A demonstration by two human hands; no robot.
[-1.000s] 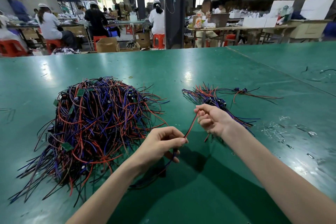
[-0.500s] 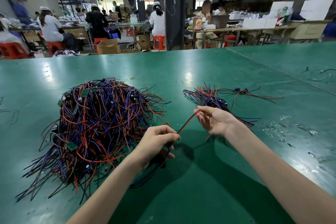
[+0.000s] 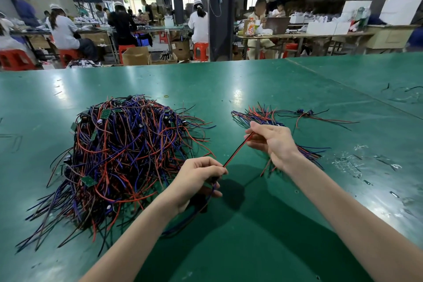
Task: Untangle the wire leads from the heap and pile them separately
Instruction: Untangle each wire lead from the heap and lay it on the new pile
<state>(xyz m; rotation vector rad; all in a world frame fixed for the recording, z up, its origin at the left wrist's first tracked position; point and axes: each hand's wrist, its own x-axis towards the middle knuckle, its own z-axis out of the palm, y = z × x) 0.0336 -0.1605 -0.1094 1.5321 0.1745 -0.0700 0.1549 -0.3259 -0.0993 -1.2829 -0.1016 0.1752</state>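
Right now one wire lead (image 3: 237,150), red beside black, runs taut between the two hands above the green table (image 3: 286,89). The left hand (image 3: 196,178) pinches its lower part between thumb and fingertips, with the rest of the lead trailing down below the palm toward the table. The right hand (image 3: 273,141) pinches the upper end, fingers pressed together on it. The big heap (image 3: 123,155) of red, blue and black leads lies to the left of the hands, and the small sorted pile (image 3: 270,117) lies just behind and under the right hand.

The step in hand looks like drawing this one lead clear and laying it on the small pile. To do it well, keep the pull gentle and along the wire's length, so any strand still caught near the heap's edge slips off and does not drag others along. I judge it best to let the tail slide through the left hand's fingers, then lay the lead down lined up with those already sorted, ends together.
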